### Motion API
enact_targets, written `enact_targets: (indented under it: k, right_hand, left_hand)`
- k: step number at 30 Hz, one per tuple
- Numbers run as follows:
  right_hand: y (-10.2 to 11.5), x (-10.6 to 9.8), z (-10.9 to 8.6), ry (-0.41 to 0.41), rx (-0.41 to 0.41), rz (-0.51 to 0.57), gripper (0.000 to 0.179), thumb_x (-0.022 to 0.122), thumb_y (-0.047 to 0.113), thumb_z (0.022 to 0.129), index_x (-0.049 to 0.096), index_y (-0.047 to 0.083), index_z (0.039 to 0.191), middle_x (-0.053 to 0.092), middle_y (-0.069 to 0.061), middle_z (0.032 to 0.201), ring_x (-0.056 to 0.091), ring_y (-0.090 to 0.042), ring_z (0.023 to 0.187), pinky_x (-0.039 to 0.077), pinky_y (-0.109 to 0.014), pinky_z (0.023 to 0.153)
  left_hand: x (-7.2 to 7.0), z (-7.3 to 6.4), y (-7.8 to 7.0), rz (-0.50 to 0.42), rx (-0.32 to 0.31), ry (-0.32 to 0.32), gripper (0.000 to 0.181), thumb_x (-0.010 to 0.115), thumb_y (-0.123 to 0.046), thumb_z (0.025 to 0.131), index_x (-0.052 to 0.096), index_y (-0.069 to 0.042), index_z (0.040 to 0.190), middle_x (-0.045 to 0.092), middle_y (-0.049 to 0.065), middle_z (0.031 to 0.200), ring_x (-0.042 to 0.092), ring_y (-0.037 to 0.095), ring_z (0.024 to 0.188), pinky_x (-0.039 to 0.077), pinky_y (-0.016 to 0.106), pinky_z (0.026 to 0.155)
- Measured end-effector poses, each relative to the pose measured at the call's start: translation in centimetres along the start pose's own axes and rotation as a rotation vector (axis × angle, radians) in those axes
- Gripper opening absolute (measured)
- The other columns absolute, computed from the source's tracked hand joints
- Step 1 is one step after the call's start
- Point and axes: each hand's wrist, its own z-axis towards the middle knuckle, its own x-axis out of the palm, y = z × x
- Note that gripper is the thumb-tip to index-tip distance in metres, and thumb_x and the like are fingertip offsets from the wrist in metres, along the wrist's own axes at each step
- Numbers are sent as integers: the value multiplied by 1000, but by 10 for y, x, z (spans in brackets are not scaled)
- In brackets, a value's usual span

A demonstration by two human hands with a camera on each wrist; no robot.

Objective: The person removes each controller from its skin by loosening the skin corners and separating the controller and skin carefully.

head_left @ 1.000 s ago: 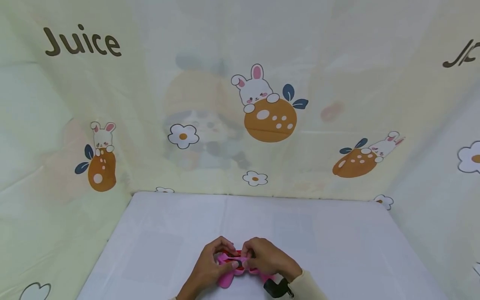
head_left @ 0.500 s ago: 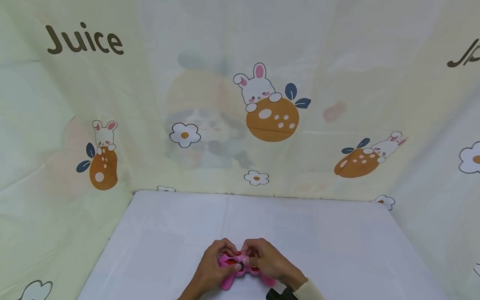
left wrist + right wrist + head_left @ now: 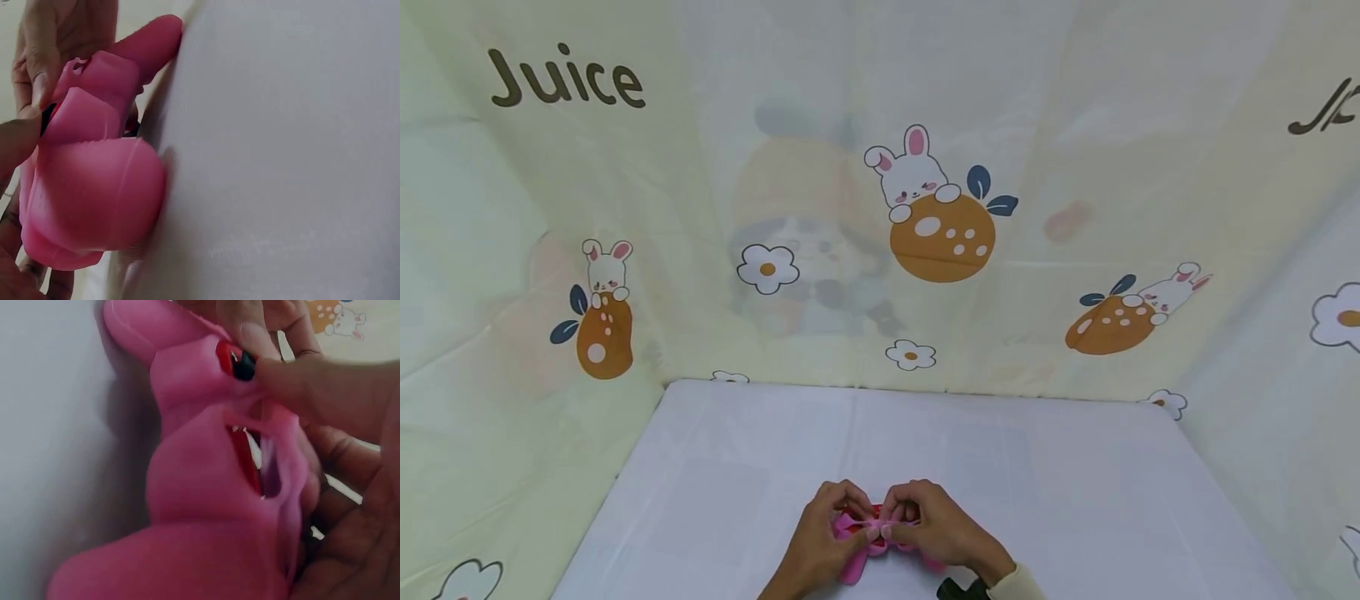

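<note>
A pink silicone cover is stretched over a red game controller, low in the middle of the head view. My left hand grips its left side, thumb on the near face and fingers over the far edge. My right hand pinches the cover near the middle, its thumb close to the left one. In the right wrist view a black thumbstick shows by my right thumb, and red shell appears through a gap in the silicone. The pink handle fills much of the left wrist view.
A white table lies beneath the hands. Behind it and at both sides hang cloth walls printed with rabbits, oranges and flowers. Part of a black wrist device shows by the right sleeve.
Both thumbs have come closer together at the cover's middle. The black thumbstick seen between them earlier is now hidden in the head view. The hands otherwise keep nearly the same place.
</note>
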Motion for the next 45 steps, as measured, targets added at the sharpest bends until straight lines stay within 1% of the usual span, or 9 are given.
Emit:
enact_targets:
  k: [4, 9, 15, 20, 23, 27, 35, 42, 45]
  right_hand:
    - [-5, 4, 0, -58, -35, -89, 9, 79, 23, 84, 70, 21, 87, 68, 8, 75, 58, -5, 66, 48, -22, 60]
    - [-8, 6, -2, -102, -64, -142, 11, 80, 21, 82, 70, 25, 84, 67, 10, 75, 56, -8, 72, 46, -24, 64]
    - [-7, 5, -6, -98, -109, -126, 14, 83, 24, 78, 71, 29, 79, 64, 9, 80, 53, -12, 77, 45, -27, 66]
    - [-5, 3, -7, -118, -168, -127, 15, 86, 28, 75, 71, 30, 75, 68, 11, 80, 52, -15, 74, 43, -33, 67]
    - [-4, 4, -8, -127, -184, -141, 16, 86, 30, 76, 71, 30, 72, 69, 13, 77, 53, -13, 75, 44, -31, 69]
    - [-7, 5, -8, -139, -218, -157, 17, 86, 28, 76, 71, 29, 71, 68, 12, 77, 55, -11, 76, 47, -28, 70]
    - [-15, 7, -9, -157, -331, -187, 14, 86, 25, 77, 73, 28, 73, 69, 12, 80, 56, -5, 77, 45, -28, 70]
    - [-11, 11, -7, -180, -396, -324, 21, 86, 23, 73, 70, 33, 65, 62, 22, 76, 48, 2, 74, 37, -21, 65]
    - [-11, 12, -8, -230, -452, -394, 19, 85, 25, 74, 70, 33, 65, 61, 23, 77, 47, 4, 75, 36, -19, 65]
  left_hand:
    - [-2, -7, -4, -41, 49, 28, 35, 85, -21, 77, 63, -25, 104, 61, -4, 105, 56, 15, 102, 48, 30, 88]
    - [0, -12, -8, 45, 154, -27, 46, 87, -8, 70, 63, -26, 106, 64, -10, 104, 55, 13, 100, 47, 27, 85]
    - [6, -13, 4, 75, 203, -84, 41, 90, -18, 71, 62, -30, 99, 63, -17, 100, 56, 9, 103, 48, 26, 89]
    - [6, -13, 1, 95, 162, -91, 39, 91, -23, 71, 61, -33, 94, 64, -18, 98, 57, 9, 109, 47, 27, 96]
    - [6, -13, -1, 115, 128, -96, 37, 91, -28, 71, 60, -35, 90, 64, -21, 94, 57, 8, 111, 47, 30, 98]
    - [5, -14, -4, 151, 123, -108, 33, 89, -38, 72, 60, -35, 87, 64, -23, 90, 58, 7, 113, 49, 32, 98]
    - [4, -19, -7, 194, 97, -137, 30, 87, -44, 73, 60, -36, 83, 69, -9, 110, 62, 10, 111, 51, 33, 93]
    - [5, -19, -8, 236, 149, -184, 42, 93, -16, 63, 60, -37, 78, 72, -8, 110, 65, 11, 110, 54, 36, 91]
    - [5, -19, -8, 243, 162, -178, 43, 93, -14, 63, 59, -36, 78, 72, -8, 109, 65, 12, 112, 54, 37, 93]
